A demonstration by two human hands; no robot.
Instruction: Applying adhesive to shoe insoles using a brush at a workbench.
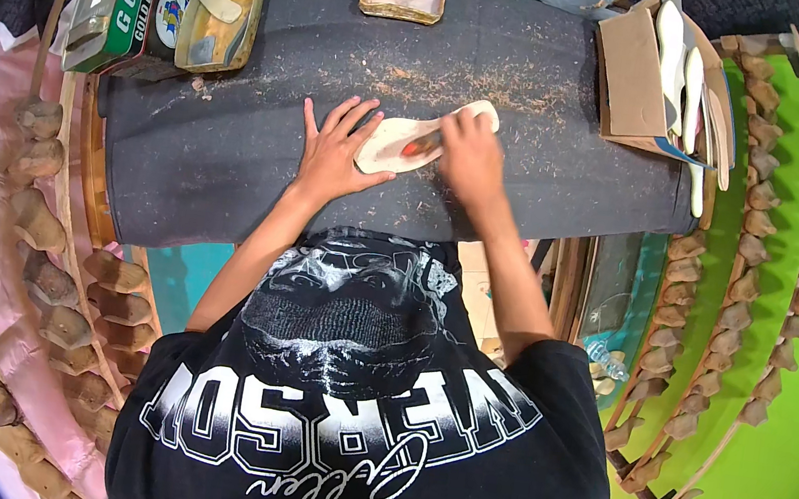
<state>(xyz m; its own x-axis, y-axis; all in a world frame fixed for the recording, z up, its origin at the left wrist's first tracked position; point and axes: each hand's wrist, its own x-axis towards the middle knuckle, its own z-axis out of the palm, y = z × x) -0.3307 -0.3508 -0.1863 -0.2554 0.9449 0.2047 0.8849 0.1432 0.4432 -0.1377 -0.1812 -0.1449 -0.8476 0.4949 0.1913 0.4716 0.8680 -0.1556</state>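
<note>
A cream, sole-shaped piece [388,147] lies at a slant on the dark cloth-covered table [230,157]. My left hand [334,145] rests at its left end, fingers spread, with the thumb along the near edge and the forefinger by the far edge. Over the right part of the piece, my right hand [471,163] is closed and smeared by motion. A blurred dark object with a red-orange spot [413,148] shows beside its fingers on the piece. What kind of tool it is, I cannot make out.
Pale shavings [481,89] litter the cloth. A green tin [123,11] and a tub [220,19] stand far left; a shallow tray [402,0] lies at the back. A cardboard box [644,80] holds white sole shapes at right. Racks of brown pieces [760,191] flank both sides.
</note>
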